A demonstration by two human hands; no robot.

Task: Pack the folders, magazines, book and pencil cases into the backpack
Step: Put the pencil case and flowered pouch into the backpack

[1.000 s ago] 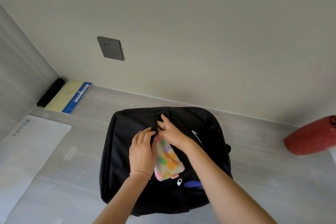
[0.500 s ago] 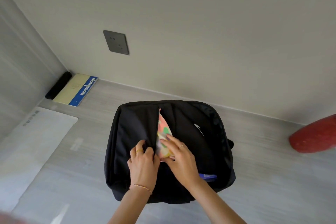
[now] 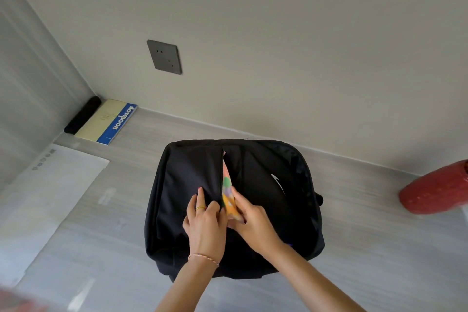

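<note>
Black fabric backpack (image 3: 255, 185) lying flat on the pale grey wood-grain tabletop (image 3: 354, 223), front pocket slit gaping down the middle. Wedged in that slit: one soft pencil case in pink, green and orange print (image 3: 228, 192), far end already inside, near end poking out. Left hand (image 3: 205, 220) curled over the left lip of the opening, fingers pinching the black cloth and holding it apart. Right hand (image 3: 253, 220) closed around the near end of the case, thumb and fingers gripping it, apparently feeding it in. Could go wrong from here: narrow slit, floppy case — likely to bunch or catch on the zip edge if pushed at an angle; lip could snap shut on it if the left pinch slips; bag could slide on the smooth top under a hard shove. Count, then: one backpack, one pencil case showing, two hands. Off to the far left corner, one cream notebook with a blue spine (image 3: 107, 121), beside one black roll-shaped thing (image 3: 82, 114); one white sheet (image 3: 50, 197) nearer left; one red cylindrical object (image 3: 435, 190) at the right edge; one dark grey wall socket (image 3: 164, 57) above. No folders or magazines in sight; cannot tell what sits inside the main compartment.
</note>
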